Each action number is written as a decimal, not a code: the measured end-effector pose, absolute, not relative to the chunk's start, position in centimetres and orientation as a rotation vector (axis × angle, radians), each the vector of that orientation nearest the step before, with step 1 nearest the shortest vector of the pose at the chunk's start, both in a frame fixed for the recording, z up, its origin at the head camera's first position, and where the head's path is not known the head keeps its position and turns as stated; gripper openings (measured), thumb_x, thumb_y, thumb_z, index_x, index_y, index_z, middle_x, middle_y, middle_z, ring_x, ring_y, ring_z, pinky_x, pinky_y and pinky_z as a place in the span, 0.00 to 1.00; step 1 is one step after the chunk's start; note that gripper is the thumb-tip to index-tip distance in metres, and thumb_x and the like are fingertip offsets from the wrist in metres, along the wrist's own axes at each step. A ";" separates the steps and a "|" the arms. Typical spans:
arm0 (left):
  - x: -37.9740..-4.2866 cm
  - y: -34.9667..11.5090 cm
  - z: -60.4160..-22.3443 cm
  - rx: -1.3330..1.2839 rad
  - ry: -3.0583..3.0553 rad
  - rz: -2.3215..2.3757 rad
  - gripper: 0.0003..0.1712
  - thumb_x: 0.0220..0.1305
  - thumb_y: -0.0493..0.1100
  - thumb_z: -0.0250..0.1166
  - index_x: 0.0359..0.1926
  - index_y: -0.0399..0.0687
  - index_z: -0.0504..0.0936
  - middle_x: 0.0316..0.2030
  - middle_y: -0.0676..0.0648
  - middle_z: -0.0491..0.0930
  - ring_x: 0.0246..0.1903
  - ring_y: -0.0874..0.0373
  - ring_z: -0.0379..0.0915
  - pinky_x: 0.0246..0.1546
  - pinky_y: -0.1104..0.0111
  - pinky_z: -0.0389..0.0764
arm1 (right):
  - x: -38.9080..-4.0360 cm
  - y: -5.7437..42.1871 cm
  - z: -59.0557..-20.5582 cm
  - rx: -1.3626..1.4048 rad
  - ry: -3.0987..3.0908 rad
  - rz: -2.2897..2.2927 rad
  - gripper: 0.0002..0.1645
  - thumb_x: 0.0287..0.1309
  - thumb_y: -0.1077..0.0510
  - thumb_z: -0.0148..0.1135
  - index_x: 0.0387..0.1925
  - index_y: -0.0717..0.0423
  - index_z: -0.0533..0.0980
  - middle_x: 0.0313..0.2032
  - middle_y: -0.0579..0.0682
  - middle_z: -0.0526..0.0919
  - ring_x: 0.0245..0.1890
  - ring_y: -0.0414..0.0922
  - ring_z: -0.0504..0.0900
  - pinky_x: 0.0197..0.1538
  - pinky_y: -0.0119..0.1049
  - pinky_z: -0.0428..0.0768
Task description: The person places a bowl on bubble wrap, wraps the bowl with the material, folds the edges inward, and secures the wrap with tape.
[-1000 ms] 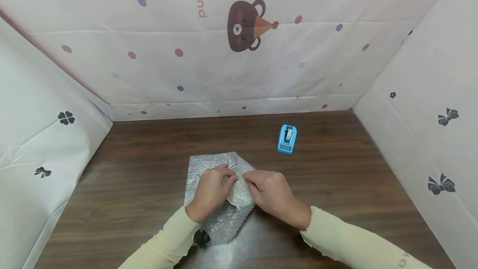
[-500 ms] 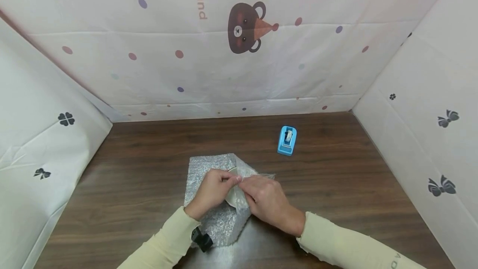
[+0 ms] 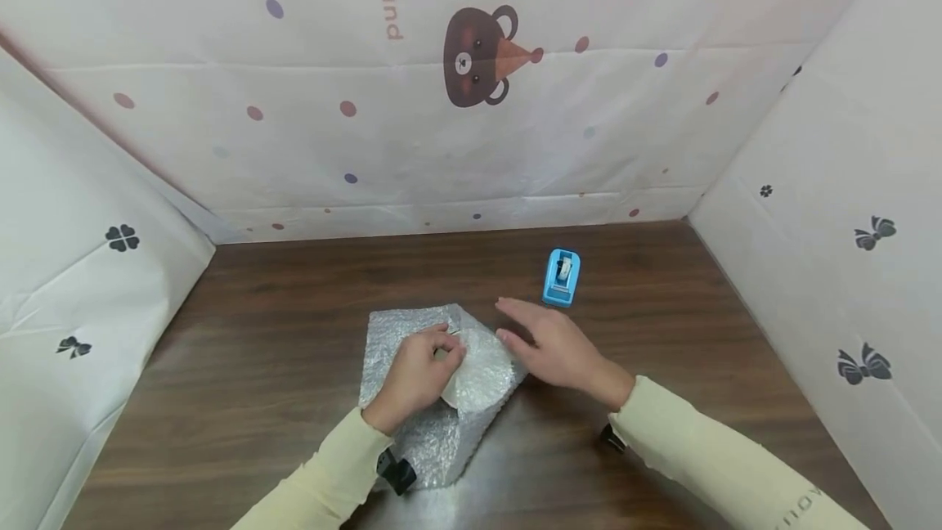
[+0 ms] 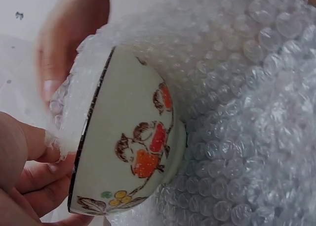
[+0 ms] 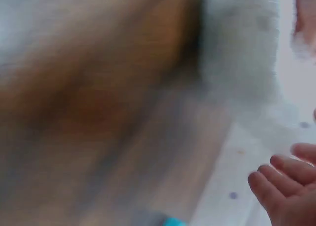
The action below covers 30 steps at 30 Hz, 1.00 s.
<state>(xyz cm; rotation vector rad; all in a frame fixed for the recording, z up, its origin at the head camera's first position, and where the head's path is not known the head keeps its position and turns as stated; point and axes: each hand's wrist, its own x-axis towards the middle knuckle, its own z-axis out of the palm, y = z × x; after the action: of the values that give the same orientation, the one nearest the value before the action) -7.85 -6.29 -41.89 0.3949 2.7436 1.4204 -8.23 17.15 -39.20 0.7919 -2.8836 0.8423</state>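
A sheet of bubble wrap [image 3: 427, 452] lies on the table, its right part folded up over a bowl. In the left wrist view the bowl [image 4: 123, 157] stands on its side, cream with a dark rim and painted red and orange birds. My left hand [image 3: 415, 370] pinches the folded edge of the bubble wrap at the bowl's rim, thumb on the wrap and fingers at the bowl's mouth. My right hand [image 3: 559, 346] has its fingers extended just right of the wrapped bowl. It holds nothing. Most of the bowl is hidden in the head view.
A light blue tape dispenser [image 3: 562, 278] stands behind my right hand on the brown wooden table [image 3: 294, 301]. Printed white sheets form a back wall [image 3: 412, 145] and two sides around it. Black straps with small devices sit at both wrists.
My right hand first pulled the bubble wrap leftward over the bowl, then let go and moved right with its fingers spread. The left hand stayed at the rim.
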 end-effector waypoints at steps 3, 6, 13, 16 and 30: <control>-7.7 -6.3 -42.0 0.395 2.757 1.404 0.09 0.67 0.37 0.67 0.33 0.41 0.92 0.44 0.41 0.91 0.63 0.40 0.80 0.66 0.48 0.78 | -7.5 17.5 -40.5 0.859 -2.989 0.851 0.34 0.78 0.43 0.54 0.76 0.56 0.68 0.76 0.55 0.70 0.75 0.52 0.72 0.72 0.53 0.74; -7.5 -6.2 -42.0 0.416 2.767 1.390 0.08 0.68 0.37 0.67 0.32 0.43 0.92 0.44 0.41 0.91 0.59 0.42 0.84 0.63 0.48 0.80 | -6.4 17.7 -41.4 0.978 -2.983 0.786 0.37 0.78 0.40 0.51 0.78 0.53 0.64 0.80 0.52 0.63 0.78 0.50 0.67 0.73 0.52 0.73; -7.3 -6.1 -41.7 0.408 2.807 1.361 0.07 0.67 0.36 0.68 0.32 0.43 0.91 0.44 0.43 0.92 0.52 0.46 0.87 0.56 0.49 0.84 | -5.3 18.1 -42.7 1.296 -2.757 0.449 0.43 0.76 0.37 0.54 0.79 0.57 0.61 0.81 0.53 0.60 0.81 0.49 0.61 0.75 0.47 0.71; -7.3 -6.1 -41.7 0.402 2.822 1.355 0.07 0.66 0.36 0.69 0.31 0.43 0.91 0.44 0.42 0.92 0.53 0.46 0.87 0.57 0.49 0.84 | -5.3 18.3 -43.5 1.404 -2.609 0.316 0.44 0.73 0.35 0.57 0.78 0.58 0.64 0.80 0.54 0.64 0.80 0.50 0.64 0.76 0.47 0.70; -8.6 -8.4 -41.1 0.201 2.691 1.611 0.09 0.69 0.44 0.69 0.44 0.47 0.92 0.45 0.47 0.92 0.48 0.52 0.87 0.51 0.56 0.86 | -6.3 18.6 -44.3 1.509 -2.431 0.193 0.34 0.78 0.41 0.53 0.73 0.58 0.72 0.74 0.55 0.73 0.76 0.50 0.72 0.73 0.48 0.74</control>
<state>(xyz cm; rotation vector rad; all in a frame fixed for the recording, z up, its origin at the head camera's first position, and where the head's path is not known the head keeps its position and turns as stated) -8.59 -8.35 -41.08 0.2011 2.6907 1.6106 -6.30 18.57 -44.31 1.5087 -2.4313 0.1928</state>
